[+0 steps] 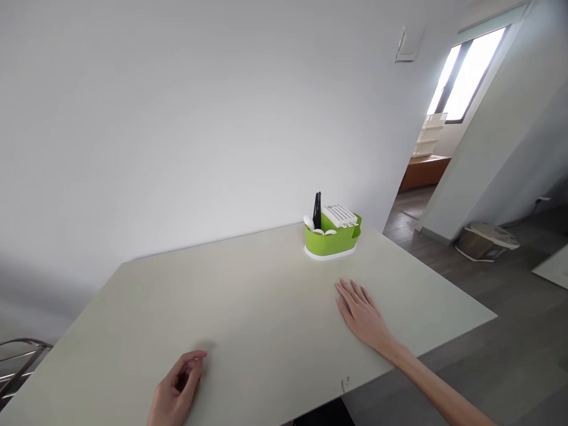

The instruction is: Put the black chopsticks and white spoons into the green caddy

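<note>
A green holder (331, 244) with a white base and a white slotted top stands near the back right of the pale table (248, 307), against the wall. Black utensils (317, 212) rise from its left part, beside white spoons (309, 223). My right hand (364, 318) lies palm down in front of the holder, fingers stretched out, not touching it. At the front left, my left hand (180, 387) is over the table with its fingers curled and thumb and forefinger brought together; whether anything small is between them cannot be made out.
A grey wall (190, 118) borders the table's back edge. A metal rack or chair (22, 367) stands at the far left. On the floor at the right sits a brown bin-like object (484, 241). Small dark marks (345, 384) show near the table's front edge.
</note>
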Tool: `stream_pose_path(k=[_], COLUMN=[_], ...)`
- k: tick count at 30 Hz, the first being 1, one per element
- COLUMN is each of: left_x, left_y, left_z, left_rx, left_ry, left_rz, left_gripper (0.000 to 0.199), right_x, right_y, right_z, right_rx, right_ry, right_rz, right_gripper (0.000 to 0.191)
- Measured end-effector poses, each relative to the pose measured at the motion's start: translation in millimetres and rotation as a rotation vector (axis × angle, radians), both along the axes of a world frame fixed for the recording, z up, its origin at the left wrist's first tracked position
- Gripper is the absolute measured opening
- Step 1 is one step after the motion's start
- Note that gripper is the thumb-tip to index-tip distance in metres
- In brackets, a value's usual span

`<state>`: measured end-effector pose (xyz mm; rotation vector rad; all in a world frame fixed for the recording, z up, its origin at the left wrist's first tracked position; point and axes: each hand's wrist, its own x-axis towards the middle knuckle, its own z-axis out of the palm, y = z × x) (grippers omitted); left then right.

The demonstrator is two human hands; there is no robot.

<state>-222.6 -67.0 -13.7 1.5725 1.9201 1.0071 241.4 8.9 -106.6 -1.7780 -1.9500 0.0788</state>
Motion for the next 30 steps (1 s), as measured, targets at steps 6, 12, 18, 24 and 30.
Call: stream_pose_path(k=[6,12,18,24,30], left_x=[4,-1,1,-2,-2], left_y=[-5,-2,-3,-2,-2], left_z=[0.0,-2.9,-2.1,-10.1,-12.2], left_rx=[0.016,0.004,-0.005,-0.020,-0.039], left_ry=[-0.039,-0.013,0.019,0.031,0.024], left_rz=[0.008,-0.039,-0.044,-0.054,-0.048], left_gripper=[0.059,0.058,0.056,0.054,0.052], right_x=[18,68,103,108,103], right_y=[12,52,103,126,122], right_z=[1.3,33.3,49.8,35.8,30.6], right_rx=[-0.058,0.018,0.075,0.032,0.146], right_ry=[0.077,0.118,0.020,-0.114,-0.234], right_rz=[0.070,-0.075,-0.197,-0.176,-0.121], right_gripper=[0.057,0.064,0.074,0.073,0.073])
